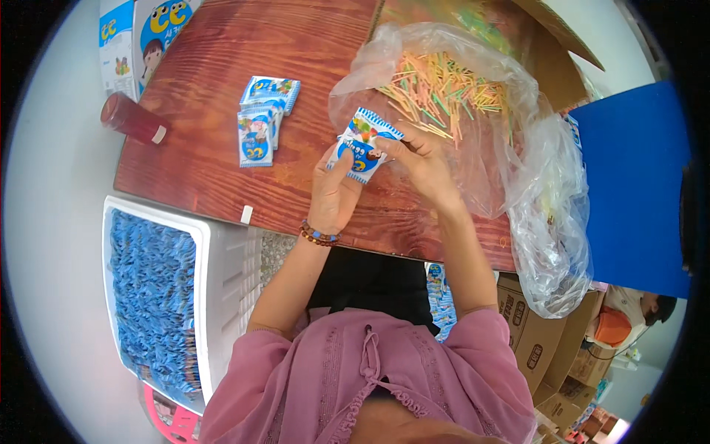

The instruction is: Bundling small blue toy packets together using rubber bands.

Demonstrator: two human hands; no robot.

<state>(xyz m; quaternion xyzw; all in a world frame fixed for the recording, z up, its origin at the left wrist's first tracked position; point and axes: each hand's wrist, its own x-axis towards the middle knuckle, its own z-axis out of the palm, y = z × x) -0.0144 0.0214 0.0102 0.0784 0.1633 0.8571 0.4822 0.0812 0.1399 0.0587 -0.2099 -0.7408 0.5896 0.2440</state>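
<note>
Above the middle of the wooden desk (222, 96), a small blue and white packet (364, 146) with a cartoon picture is held up between both hands. The left hand (333, 194) closes its grip on the lower left side of the packet, thumb on the front, and the right hand (423, 164) pinches the upper right edge with its fingertips closed on it; a bead bracelet (319, 235) sits on the left wrist. Whether a stick is already inside the packet, I cannot tell. Just behind the hands, a clear plastic bag (543, 214) lies open on the desk with a heap of thin coloured sticks (444, 92) in it, yellow, green and pink. To the left, well apart from the hands, a small stack of the same packets (262, 118) lies on the desk; judging from this, only a few pieces seem finished. Beside the desk on the left stands a white crate (225, 274) filled tightly with many blue packets (151, 296), so I think most of the work is left. A dark red bottle (133, 118) lies at the left corner of the desk, and brown cardboard boxes (540, 348) stand at the lower right.
</note>
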